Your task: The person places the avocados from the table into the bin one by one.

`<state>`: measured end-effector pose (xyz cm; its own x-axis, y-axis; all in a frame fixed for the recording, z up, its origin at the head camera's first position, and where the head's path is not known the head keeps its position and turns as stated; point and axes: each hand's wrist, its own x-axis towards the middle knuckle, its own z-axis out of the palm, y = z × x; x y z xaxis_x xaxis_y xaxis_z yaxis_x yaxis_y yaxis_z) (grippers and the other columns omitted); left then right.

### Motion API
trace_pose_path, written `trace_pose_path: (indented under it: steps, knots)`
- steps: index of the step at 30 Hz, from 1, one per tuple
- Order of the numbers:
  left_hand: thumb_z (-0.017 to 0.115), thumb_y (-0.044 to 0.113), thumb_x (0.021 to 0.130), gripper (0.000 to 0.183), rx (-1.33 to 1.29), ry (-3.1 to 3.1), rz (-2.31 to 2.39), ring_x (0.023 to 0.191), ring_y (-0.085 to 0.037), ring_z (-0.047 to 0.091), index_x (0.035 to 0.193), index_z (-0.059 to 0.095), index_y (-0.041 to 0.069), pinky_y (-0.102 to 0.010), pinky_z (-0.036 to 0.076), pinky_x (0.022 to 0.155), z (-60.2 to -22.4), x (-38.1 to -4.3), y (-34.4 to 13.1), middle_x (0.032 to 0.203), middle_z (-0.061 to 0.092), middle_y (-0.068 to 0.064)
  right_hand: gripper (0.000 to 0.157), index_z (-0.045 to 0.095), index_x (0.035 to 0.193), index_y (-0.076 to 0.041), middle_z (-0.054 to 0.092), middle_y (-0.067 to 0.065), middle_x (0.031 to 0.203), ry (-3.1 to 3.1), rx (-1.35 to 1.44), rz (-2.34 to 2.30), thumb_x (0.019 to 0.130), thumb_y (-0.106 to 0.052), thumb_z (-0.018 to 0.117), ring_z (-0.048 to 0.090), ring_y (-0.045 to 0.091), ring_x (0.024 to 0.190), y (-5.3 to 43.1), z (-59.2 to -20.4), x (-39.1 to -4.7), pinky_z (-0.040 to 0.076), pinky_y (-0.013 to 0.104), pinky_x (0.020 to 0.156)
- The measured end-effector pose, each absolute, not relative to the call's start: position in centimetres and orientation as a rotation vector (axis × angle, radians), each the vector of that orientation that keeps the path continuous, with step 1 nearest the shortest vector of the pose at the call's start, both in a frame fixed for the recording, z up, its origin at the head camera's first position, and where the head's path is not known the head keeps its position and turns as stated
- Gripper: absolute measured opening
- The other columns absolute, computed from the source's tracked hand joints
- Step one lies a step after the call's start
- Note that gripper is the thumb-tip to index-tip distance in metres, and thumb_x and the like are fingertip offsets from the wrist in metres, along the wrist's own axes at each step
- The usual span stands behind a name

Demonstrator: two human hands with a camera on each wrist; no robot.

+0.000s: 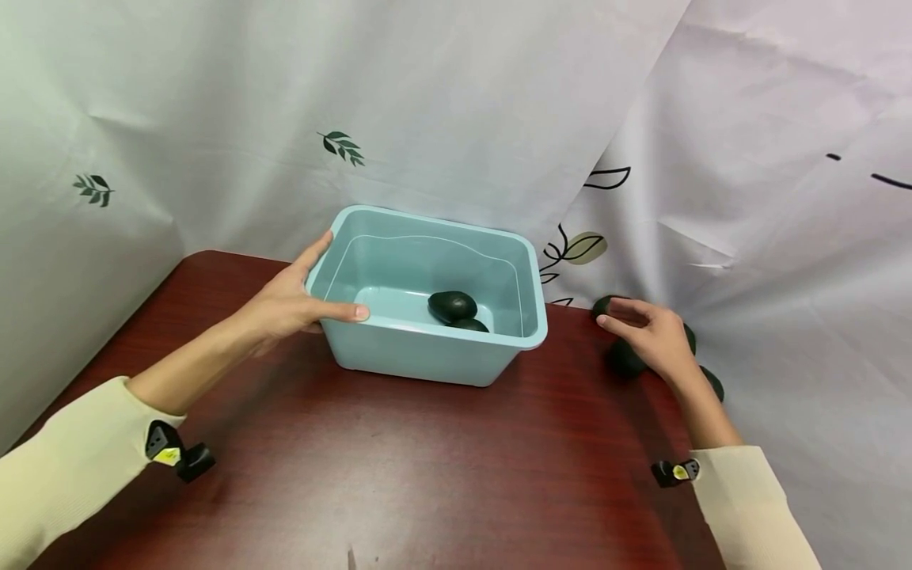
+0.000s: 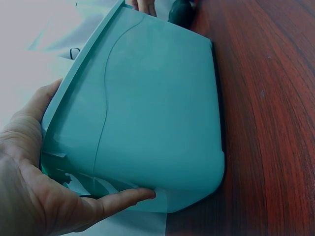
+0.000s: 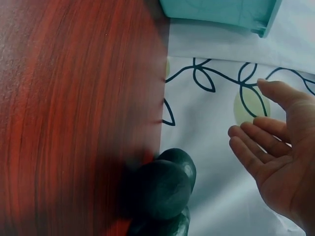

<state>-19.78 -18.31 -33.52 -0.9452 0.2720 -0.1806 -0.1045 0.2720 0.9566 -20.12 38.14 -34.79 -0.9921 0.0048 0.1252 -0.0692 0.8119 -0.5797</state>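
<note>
A light blue plastic tub [image 1: 420,352] stands on the table against the back curtain. My left hand [image 1: 288,305] grips its left end, thumb over the front rim and a finger along the left rim. Two dark green avocados [image 1: 453,304] lie inside the tub, one partly resting over the other. To the right, my right hand [image 1: 651,336] hovers over several more avocados [image 1: 625,360], its fingers loosely bent with nothing between them. In the right wrist view, that hand [image 3: 275,157] is apart from the clustered avocados [image 3: 160,189].
The dark red wooden table [image 1: 399,459] ends at the right beside the avocados. A pale curtain [image 1: 456,103] with leaf prints hangs behind and along both sides. A small black wrist camera [image 1: 174,451] sits on the left sleeve, another [image 1: 673,473] on the right.
</note>
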Motion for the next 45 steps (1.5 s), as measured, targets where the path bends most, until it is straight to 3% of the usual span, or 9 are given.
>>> trace_pose_path:
  steps: [2,5,7,9,16,29,38,41,45]
  knots:
    - [0.098,0.031,0.091,0.139,0.152,2.237,1.721,0.147,-0.039,0.054,0.178,-0.008,0.052,-0.048,0.064,0.103,-33.5,-19.8,-18.3,0.182,0.029,-0.011,0.064,0.073,0.151,-0.015,0.077,0.012,0.147,-2.881,0.037,0.915,0.104,-0.057,0.079,0.067,-0.018,0.107,38.3,-34.8,-20.0,0.047,0.010,0.097]
    - [0.098,0.032,0.091,0.139,0.149,2.238,1.716,0.149,-0.040,0.052,0.178,-0.009,0.052,-0.050,0.064,0.104,-33.6,-19.8,-18.3,0.182,0.028,-0.012,0.065,0.073,0.152,-0.014,0.077,0.014,0.146,-2.884,0.016,0.883,0.104,-0.058,0.078,0.077,0.010,0.120,38.6,-34.9,-19.7,0.053,0.027,0.105]
    - [0.098,0.032,0.091,0.139,0.147,2.240,1.712,0.149,-0.040,0.051,0.179,-0.009,0.052,-0.052,0.064,0.105,-33.7,-19.8,-18.4,0.183,0.027,-0.012,0.066,0.073,0.151,-0.011,0.077,0.017,0.145,-2.880,0.001,0.867,0.105,-0.058,0.078,0.076,0.029,0.128,38.8,-35.0,-19.5,0.055,0.041,0.109]
    - [0.098,0.032,0.092,0.139,0.145,2.243,1.707,0.150,-0.041,0.050,0.179,-0.009,0.051,-0.052,0.064,0.105,-33.7,-19.8,-18.4,0.183,0.026,-0.012,0.066,0.073,0.150,-0.009,0.078,0.018,0.144,-2.870,-0.021,0.855,0.105,-0.057,0.078,0.074,0.038,0.132,38.9,-35.2,-19.4,0.055,0.049,0.109]
    - [0.098,0.032,0.092,0.139,0.150,2.243,1.712,0.148,-0.040,0.053,0.178,-0.009,0.052,-0.050,0.064,0.105,-33.5,-19.8,-18.4,0.183,0.028,-0.013,0.062,0.077,0.144,-0.006,0.080,0.018,0.140,-2.818,-0.098,0.845,0.104,-0.054,0.080,0.072,0.038,0.133,39.6,-35.5,-18.9,0.046,0.015,0.096]
    - [0.097,0.030,0.092,0.139,0.156,2.228,1.730,0.149,-0.039,0.052,0.178,-0.010,0.053,-0.049,0.064,0.105,-33.6,-20.0,-18.4,0.184,0.026,-0.013,0.072,0.074,0.147,-0.006,0.078,0.019,0.143,-2.804,-0.251,0.855,0.102,-0.062,0.078,0.069,0.037,0.135,40.6,-36.3,-17.8,0.045,0.011,0.087]
    - [0.097,0.030,0.092,0.139,0.154,2.231,1.725,0.149,-0.039,0.051,0.178,-0.010,0.051,-0.051,0.063,0.105,-33.7,-20.0,-18.5,0.185,0.024,-0.012,0.074,0.073,0.148,-0.004,0.076,0.022,0.144,-2.799,-0.382,0.843,0.102,-0.061,0.079,0.067,0.045,0.137,41.1,-36.6,-17.2,0.050,0.023,0.085]
    - [0.097,0.030,0.092,0.139,0.153,2.235,1.720,0.149,-0.039,0.051,0.178,-0.010,0.052,-0.051,0.063,0.105,-33.7,-20.0,-18.5,0.185,0.024,-0.012,0.075,0.073,0.148,-0.003,0.075,0.024,0.145,-2.809,-0.430,0.831,0.102,-0.061,0.079,0.062,0.047,0.141,41.3,-36.7,-17.2,0.057,0.041,0.096]
    - [0.097,0.031,0.092,0.139,0.150,2.239,1.714,0.149,-0.039,0.051,0.178,-0.010,0.051,-0.052,0.063,0.105,-33.7,-19.9,-18.4,0.184,0.025,-0.012,0.079,0.070,0.150,0.000,0.071,0.027,0.150,-2.844,-0.481,0.839,0.102,-0.062,0.078,0.051,0.054,0.148,41.6,-36.8,-17.1,0.053,0.064,0.111]
